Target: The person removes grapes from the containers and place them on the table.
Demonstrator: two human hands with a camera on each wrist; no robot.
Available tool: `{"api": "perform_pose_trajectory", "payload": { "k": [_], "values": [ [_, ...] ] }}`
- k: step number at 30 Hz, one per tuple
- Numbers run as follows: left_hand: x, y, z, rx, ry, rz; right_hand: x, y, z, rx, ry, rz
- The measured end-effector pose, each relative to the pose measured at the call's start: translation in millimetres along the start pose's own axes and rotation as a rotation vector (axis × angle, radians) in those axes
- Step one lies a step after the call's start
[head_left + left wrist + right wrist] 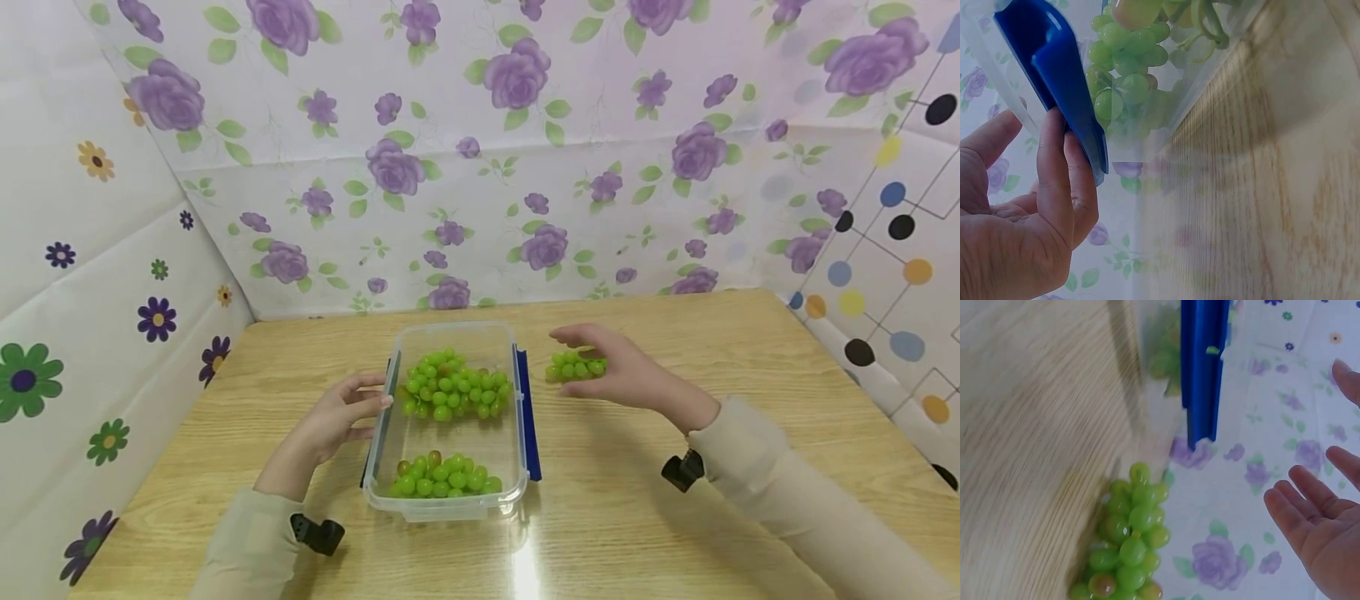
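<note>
A clear plastic container (457, 437) with blue side latches (528, 414) stands on the table with its top uncovered. Inside lie green grapes (450, 387) toward the far end and another bunch (447, 477) at the near end. At the container's left rim is my left hand (341, 419), thumb at the edge and fingers against the blue latch (1063, 75). Right of the container, a separate grape bunch (1129, 540) lies on the table. My right hand (630, 371) hovers above that bunch, fingers spread and apart from the grapes.
The wooden table (637, 517) meets a flower-print cloth backdrop (480, 208) at its far edge. Patterned cloth also covers the left side (127, 292) and the right side (885, 275). A black wrist camera (682, 471) sits on the right sleeve.
</note>
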State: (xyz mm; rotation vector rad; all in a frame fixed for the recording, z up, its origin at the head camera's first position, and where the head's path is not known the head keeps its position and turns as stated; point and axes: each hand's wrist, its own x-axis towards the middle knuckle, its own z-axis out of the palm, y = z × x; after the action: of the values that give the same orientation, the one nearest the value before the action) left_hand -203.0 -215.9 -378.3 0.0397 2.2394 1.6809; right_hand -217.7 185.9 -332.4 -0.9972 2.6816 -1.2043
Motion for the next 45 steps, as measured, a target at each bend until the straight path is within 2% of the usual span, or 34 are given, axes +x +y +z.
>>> {"api": "perform_pose_trajectory", "payload": {
  "k": [11,22,36,41,45],
  "values": [
    [0.2,-0.2,-0.1,-0.009,-0.005,0.004,3,-29,11.2,0.087,-0.033,-0.036],
    [-0.1,-2.1,0.6,-0.018,-0.004,0.007,11,-43,27.9,0.192,-0.06,-0.052],
    [-0.5,-0.9,1.2,-0.028,-0.002,0.005,23,-60,58.2,0.24,-0.119,-0.079],
    [0.3,-2.2,1.5,-0.029,0.004,-0.004,27,-67,68.6,0.221,-0.132,-0.103],
    [1.1,-3.4,1.0,-0.033,0.016,-0.012,29,-71,76.8,0.196,-0.161,-0.087]
  ]
}}
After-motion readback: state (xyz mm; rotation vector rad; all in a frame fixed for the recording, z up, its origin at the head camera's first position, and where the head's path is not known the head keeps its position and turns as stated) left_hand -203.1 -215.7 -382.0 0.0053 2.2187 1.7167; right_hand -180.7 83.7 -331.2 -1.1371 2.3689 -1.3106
